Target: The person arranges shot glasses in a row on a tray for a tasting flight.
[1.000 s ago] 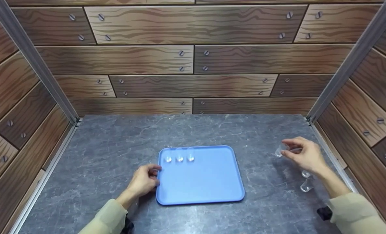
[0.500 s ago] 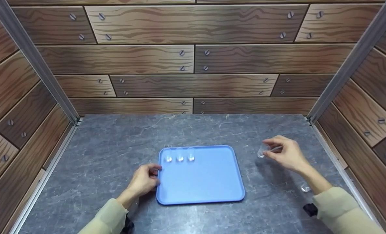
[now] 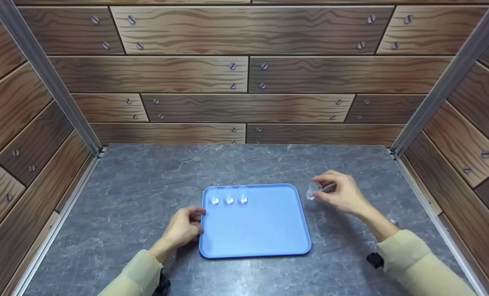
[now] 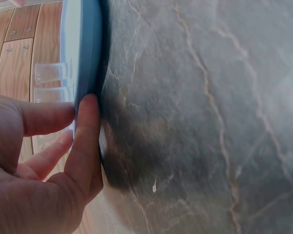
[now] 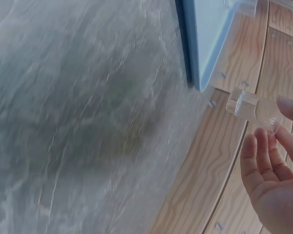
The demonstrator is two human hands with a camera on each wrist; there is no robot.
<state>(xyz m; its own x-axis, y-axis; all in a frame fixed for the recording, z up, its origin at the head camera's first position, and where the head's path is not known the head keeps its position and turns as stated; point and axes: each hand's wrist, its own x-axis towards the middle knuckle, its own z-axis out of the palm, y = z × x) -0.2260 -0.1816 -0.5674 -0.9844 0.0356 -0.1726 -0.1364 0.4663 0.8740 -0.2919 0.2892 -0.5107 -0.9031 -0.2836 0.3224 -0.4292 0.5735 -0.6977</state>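
Note:
A blue rectangular tray lies on the table. My left hand grips its left edge, and in the left wrist view the fingers meet the tray rim from either side. Three small clear shot glasses stand in a row at the tray's back left. Between thumb and fingers my right hand pinches another clear shot glass by its rim, thick base pointing away from the palm in the right wrist view. This glass is raised just right of the tray's back right corner.
A small clear thing shows partly behind the right forearm on the dark marbled table. Wood-patterned walls enclose the back and both sides, with metal posts at the corners.
My right hand has moved left with the shot glass, from the table's right side to close beside the tray. The left hand and the three glasses on the tray have stayed put.

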